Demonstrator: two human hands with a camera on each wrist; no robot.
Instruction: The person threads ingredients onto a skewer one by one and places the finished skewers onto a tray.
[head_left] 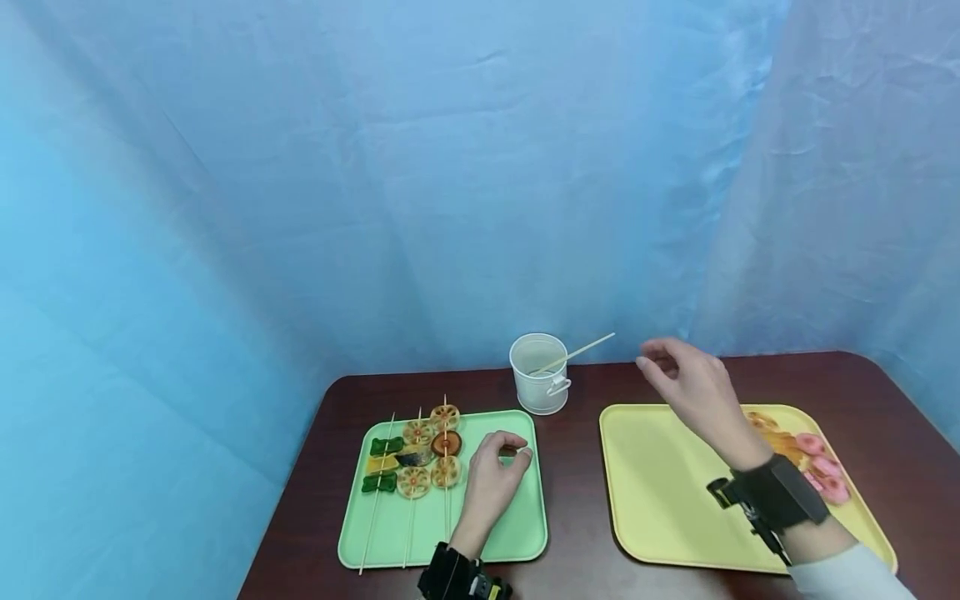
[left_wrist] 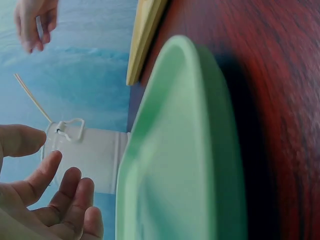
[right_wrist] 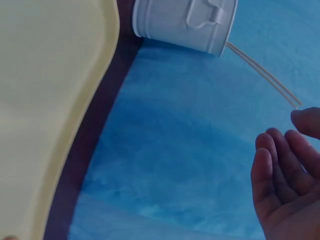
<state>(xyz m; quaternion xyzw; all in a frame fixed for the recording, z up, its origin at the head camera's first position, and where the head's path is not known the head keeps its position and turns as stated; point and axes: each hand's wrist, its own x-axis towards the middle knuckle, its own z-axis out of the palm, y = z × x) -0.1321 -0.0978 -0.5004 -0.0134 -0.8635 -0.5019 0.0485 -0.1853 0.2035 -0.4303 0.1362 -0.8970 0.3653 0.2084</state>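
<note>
My left hand (head_left: pixel 495 479) hovers over the right side of a green tray (head_left: pixel 517 537), its fingers loosely bent around nothing. Three skewers lie side by side on that tray: one with green pieces (head_left: pixel 386 446) around a yellow one, one with lotus root slices (head_left: pixel 413 482) around a dark-edged piece, one with a brown mushroom slice (head_left: pixel 446 443) between lotus root slices. Above the far edge of the yellow tray (head_left: pixel 652 492), my right hand (head_left: pixel 693 392) hangs empty with relaxed fingers. Near its fingertips, thin wooden sticks (right_wrist: pixel 265 72) lean out of a small white bucket (head_left: pixel 542 392).
Pink ring-like pieces (head_left: pixel 828 477) and golden-brown pieces (head_left: pixel 783 444) lie at the right of the yellow tray, partly behind my right forearm. A strip of dark wooden table (head_left: pixel 573 492) separates the two trays. Blue cloth (head_left: pixel 480 208) hangs behind the table's far edge.
</note>
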